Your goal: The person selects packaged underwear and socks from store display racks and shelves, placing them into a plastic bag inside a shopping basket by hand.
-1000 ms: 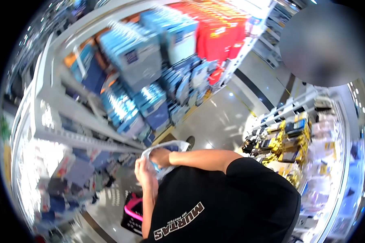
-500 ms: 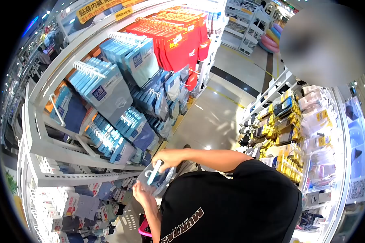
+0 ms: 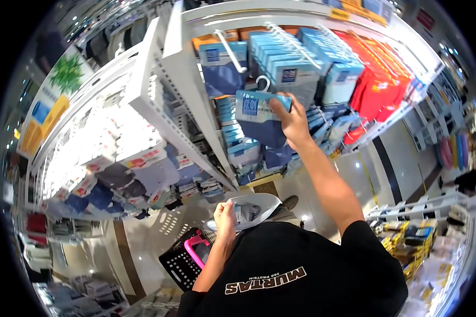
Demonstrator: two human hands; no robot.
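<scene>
My right hand [image 3: 295, 119] is raised in front of the rack and grips the edge of a pack of dark blue underwear [image 3: 262, 132]. The pack has a light blue header card and a white hook on top. Lower down, my left hand [image 3: 225, 215] pinches the rim of a translucent plastic bag [image 3: 264, 203], which hangs open near my body with grey and blue items inside. Behind the held pack, similar grey packs [image 3: 293, 79] hang on a white peg, and a bare-ended peg [image 3: 230, 50] with a navy pack stands to the left.
Red packs [image 3: 378, 79] hang farther right. White shelving [image 3: 166, 113] with more packed clothes [image 3: 158, 169] runs along the left. A black shopping basket [image 3: 180, 259] with a pink handle is beside my left arm. Another rack [image 3: 407, 238] stands at lower right.
My right hand has moved up from the bag to the rack and now holds an underwear pack there. The left hand still holds the bag. The view has turned left.
</scene>
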